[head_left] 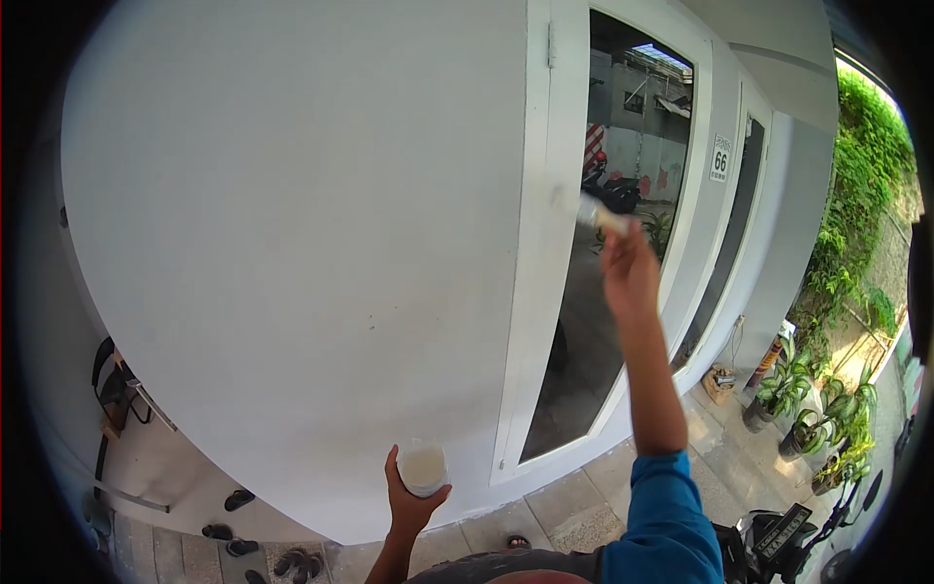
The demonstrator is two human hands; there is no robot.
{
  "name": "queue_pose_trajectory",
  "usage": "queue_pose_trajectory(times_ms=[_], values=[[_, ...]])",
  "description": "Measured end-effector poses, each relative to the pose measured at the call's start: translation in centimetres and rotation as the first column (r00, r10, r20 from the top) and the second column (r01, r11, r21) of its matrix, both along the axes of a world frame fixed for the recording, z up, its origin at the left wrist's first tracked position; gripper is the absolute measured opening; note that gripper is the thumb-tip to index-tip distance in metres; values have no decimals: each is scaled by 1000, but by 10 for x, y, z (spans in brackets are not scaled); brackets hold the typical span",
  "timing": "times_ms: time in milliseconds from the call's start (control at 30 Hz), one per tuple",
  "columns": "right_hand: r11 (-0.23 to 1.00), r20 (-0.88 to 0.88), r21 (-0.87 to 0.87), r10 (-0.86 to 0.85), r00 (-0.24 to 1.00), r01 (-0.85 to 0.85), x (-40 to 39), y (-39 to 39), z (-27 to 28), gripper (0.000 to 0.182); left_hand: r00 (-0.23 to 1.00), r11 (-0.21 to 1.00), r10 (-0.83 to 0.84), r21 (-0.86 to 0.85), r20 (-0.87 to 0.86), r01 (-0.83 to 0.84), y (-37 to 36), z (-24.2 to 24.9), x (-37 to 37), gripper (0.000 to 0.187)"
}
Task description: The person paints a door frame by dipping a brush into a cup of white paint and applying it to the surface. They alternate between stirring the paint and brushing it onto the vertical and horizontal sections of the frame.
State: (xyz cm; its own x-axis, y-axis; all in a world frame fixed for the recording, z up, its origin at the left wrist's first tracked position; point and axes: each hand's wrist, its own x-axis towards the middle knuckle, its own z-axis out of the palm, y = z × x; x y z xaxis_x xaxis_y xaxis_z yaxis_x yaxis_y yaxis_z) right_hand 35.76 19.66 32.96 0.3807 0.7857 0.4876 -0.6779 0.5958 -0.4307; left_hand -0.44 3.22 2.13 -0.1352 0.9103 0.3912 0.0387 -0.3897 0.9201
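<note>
A paintbrush (605,216) is in my right hand (630,268), its handle gripped by the fingers and its bristles pointing up and left. The bristle end, smeared by motion, is over the white door frame (550,243) beside the glass; whether it touches cannot be made out. Lower down, my left hand (413,501) is wrapped round a small clear cup (424,467) with whitish liquid in it. The cup is held upright in front of the pale wall (292,243).
A glass pane (574,380) reflects a motorbike. On the right stand potted plants (778,389) and a parked motorbike (778,535). Several shoes (298,563) lie on the floor at lower left, near a chair (117,389). A sign reading 66 (720,158) hangs between the doors.
</note>
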Motion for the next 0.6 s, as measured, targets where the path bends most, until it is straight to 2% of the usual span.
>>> queue_pose_trajectory(times_ms=[67,100,133,233,300,333,400,433,500,533,600], values=[[975,110,221,-42,993,17,53,34,67,19,999,1000,10,-20,-47,-10,5,-3,3,119],[963,26,266,-48,999,39,76,52,107,20,999,1000,14,-13,-45,-15,10,-6,6,119],[949,57,312,-74,996,53,97,61,148,18,1000,1000,4,-9,-29,-4,14,-9,12,118],[891,45,453,-39,998,15,135,76,261,31,1000,1000,3,-14,-6,-3,24,-8,27,118],[837,181,543,-190,965,63,143,81,318,30,1000,1000,16,-16,2,-16,31,-9,37,118],[785,203,598,-345,916,164,130,72,337,22,999,999,34,0,-7,-34,35,-12,42,118],[725,209,606,-543,813,328,125,85,384,24,998,998,62,22,-15,-62,44,-9,51,118],[725,210,610,-537,817,320,114,78,394,24,998,998,66,13,-3,-66,47,-5,57,119],[642,310,704,-662,682,303,89,58,410,24,997,997,78,7,11,-78,53,-3,69,119],[642,309,708,-657,688,295,87,60,420,24,996,996,88,9,9,-88,58,-2,73,119],[539,373,818,-764,526,202,86,64,441,22,994,994,111,20,3,-112,65,0,81,119]])
